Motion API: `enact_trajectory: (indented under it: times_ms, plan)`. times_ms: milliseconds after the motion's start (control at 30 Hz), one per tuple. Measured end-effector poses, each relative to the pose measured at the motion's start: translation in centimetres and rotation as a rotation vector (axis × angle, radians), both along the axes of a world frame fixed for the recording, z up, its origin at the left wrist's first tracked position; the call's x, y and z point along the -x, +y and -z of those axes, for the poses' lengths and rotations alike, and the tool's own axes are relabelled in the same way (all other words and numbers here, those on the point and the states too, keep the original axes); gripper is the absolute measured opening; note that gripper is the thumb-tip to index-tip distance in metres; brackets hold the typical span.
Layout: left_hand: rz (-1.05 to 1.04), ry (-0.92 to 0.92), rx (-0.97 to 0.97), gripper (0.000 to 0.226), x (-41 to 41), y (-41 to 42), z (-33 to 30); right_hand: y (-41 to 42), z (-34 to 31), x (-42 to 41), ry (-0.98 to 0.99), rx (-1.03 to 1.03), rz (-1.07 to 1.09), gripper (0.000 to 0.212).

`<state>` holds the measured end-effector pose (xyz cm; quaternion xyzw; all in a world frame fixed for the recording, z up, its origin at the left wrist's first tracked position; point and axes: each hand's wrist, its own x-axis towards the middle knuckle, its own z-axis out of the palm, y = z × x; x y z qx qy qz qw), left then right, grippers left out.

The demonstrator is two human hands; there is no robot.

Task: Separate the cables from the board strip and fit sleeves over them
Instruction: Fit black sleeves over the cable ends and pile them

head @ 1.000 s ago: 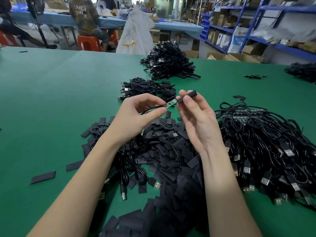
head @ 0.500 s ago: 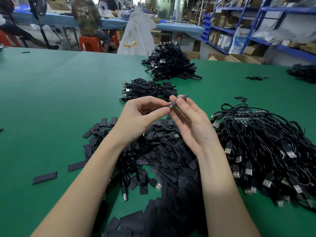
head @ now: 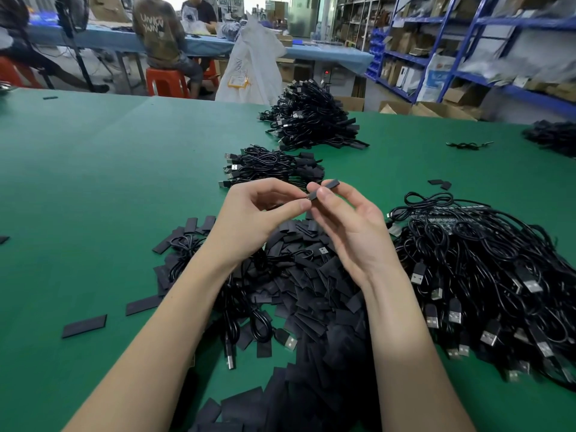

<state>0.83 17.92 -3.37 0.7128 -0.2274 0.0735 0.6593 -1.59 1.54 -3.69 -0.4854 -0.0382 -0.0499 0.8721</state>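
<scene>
— Now, what are the hands doing above the green felt-like table [head: 93, 182]?

— Left hand [head: 249, 219] pinches a thin black cable [head: 274, 206] between thumb and forefinger; right hand [head: 352, 232] pinches a short, flat, matte black sleeve [head: 324, 189] at its fingertips, remaining fingers loosely spread. Sleeve and cable end meet between the two hands, held above the table.

— And beneath them?

— A loose heap of flat rectangular sleeves [head: 311, 294], dull black, with a few cables and metal USB plugs lying among them. To the right, a glossy tangle of cables [head: 498, 275] joined to a dark board strip [head: 442, 215].

— Farther off?

— A small bundle of cables [head: 271, 166] just past the hands, a larger mound [head: 311, 120] behind it. No bins on the table; a white plastic bag [head: 252, 67] stands at its far edge, contents hidden.
</scene>
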Motion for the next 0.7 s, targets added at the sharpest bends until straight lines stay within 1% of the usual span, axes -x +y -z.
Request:
enact_trajectory:
  times_ms: [100, 267, 533, 600, 700]
  plan:
    - [0.053, 0.02, -0.024, 0.013, -0.1, 0.4, -0.2, 0.0, 0.1, 0.0, 0.009, -0.043, 0.014, 0.011]
    - [0.001, 0.008, -0.021, 0.011, -0.2, 0.6, -0.1, 0.2, 0.2, -0.1, 0.013, -0.043, 0.017, 0.009]
    - [0.015, -0.013, -0.004, 0.01, 0.0, 0.6, -0.3, 0.9, 0.0, 0.2, 0.026, -0.018, -0.008, 0.009]
    - [0.013, -0.001, 0.01, 0.01, 0.0, 0.6, -0.3, 1.1, -0.2, 0.2, 0.017, -0.009, 0.017, 0.012]
    - [0.01, 0.014, 0.042, 0.011, 0.0, 0.4, -0.3, 1.4, -0.4, 0.3, -0.038, 0.002, 0.096, 0.025]
